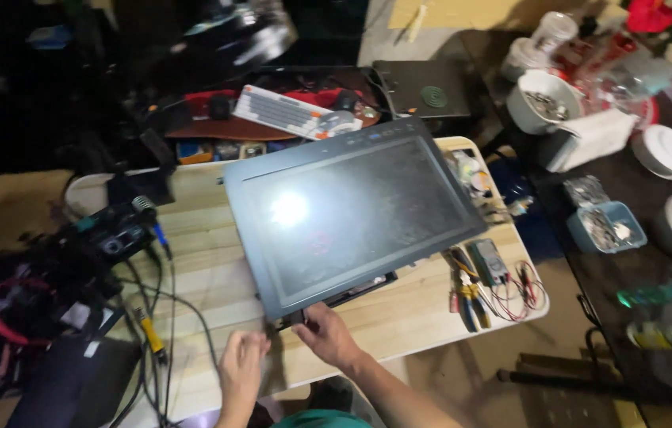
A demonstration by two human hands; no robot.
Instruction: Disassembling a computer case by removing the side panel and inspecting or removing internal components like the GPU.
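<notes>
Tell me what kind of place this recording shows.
Probably a home electronics repair bench: a wooden table carries a large dark display panel, a multimeter with leads, pliers and tangled cables. The right hand grips the panel's near edge.

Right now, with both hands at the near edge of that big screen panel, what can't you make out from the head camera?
- Tabletop and parts under the screen panel: hidden by it.
- Right hand fingertips: tucked under the panel's corner; grip unclear.
- Left hand: blurred; contact with the panel uncertain.
- Screen surface: glare hides any damage.
- Meter dial: too small.
- Far left clutter: too dark.
</notes>
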